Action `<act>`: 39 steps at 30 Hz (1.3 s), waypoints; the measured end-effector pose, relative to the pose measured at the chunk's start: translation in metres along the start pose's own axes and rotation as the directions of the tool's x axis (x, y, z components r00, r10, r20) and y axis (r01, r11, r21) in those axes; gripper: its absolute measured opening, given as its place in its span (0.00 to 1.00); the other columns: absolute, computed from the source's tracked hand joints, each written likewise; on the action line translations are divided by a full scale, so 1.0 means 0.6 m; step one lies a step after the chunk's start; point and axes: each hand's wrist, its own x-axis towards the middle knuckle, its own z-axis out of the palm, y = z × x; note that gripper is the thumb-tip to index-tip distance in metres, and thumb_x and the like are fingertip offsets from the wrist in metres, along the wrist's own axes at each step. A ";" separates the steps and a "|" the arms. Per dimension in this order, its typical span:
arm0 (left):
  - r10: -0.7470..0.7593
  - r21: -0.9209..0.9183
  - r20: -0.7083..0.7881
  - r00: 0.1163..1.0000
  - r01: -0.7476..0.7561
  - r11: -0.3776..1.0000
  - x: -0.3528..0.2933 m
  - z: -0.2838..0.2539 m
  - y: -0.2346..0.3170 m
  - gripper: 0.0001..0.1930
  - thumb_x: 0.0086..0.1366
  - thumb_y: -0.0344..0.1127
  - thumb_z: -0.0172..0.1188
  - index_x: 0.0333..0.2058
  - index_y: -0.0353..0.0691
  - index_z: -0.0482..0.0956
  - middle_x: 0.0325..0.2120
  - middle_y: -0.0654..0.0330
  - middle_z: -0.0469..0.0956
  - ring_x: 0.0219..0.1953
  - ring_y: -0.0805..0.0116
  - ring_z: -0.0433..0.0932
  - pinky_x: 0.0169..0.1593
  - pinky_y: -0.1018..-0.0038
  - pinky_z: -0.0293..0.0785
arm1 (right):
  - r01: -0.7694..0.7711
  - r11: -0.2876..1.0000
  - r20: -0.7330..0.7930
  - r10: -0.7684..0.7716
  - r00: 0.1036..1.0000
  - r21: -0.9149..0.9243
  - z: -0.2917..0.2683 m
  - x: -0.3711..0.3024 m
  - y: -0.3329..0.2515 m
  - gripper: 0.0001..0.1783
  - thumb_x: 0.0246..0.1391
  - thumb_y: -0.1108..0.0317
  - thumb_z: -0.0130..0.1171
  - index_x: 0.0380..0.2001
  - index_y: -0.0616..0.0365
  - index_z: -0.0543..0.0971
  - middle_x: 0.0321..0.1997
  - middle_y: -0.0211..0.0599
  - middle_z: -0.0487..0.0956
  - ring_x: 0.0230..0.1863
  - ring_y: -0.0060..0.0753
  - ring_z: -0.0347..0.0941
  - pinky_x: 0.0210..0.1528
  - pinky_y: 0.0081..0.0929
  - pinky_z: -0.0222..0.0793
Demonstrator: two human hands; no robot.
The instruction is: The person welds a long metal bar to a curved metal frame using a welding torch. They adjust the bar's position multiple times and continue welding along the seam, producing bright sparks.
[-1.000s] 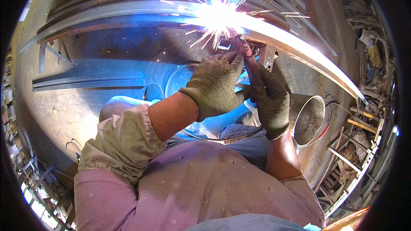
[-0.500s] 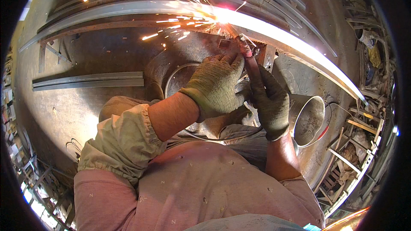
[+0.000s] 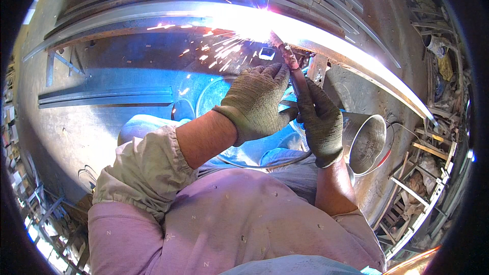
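Observation:
A welding torch point(image 3: 298, 77) points up and left, its tip lost in a white arc glare on a long metal bar point(image 3: 356, 46). My right hand point(image 3: 323, 127), in a grey-green knit glove, is closed round the torch handle. My left hand point(image 3: 258, 103), gloved alike, lies just left of the torch, back up. Its fingers stretch toward the torch neck, with the thumb spread apart near the right hand. The fingertips look close against the torch; whether they press on it is hard to see. Sparks fly left and down from the arc. The joint itself is hidden by glare.
Several long metal profiles point(image 3: 326, 7) lie beyond the bar. Two short profiles point(image 3: 107, 95) rest on the floor at left. An open metal bucket point(image 3: 368, 145) lies tipped by my right forearm. A cable curves below my hands. Metal racks point(image 3: 423, 183) stand far right.
The arc has grown much brighter and bluer, tinting the floor and my clothing. The spark spray has shifted downward. Both hands and the torch stay almost in place.

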 end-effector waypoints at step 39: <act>-0.241 0.639 -0.415 0.877 0.470 0.609 0.071 -0.201 -0.281 0.27 0.61 0.34 0.73 0.60 0.51 0.83 0.61 0.55 0.81 0.66 0.44 0.78 0.67 0.49 0.76 | 0.067 0.983 -0.143 -0.042 0.989 0.172 -0.072 0.006 -0.006 0.24 0.78 0.67 0.66 0.70 0.65 0.80 0.53 0.36 0.89 0.51 0.20 0.82 0.54 0.24 0.80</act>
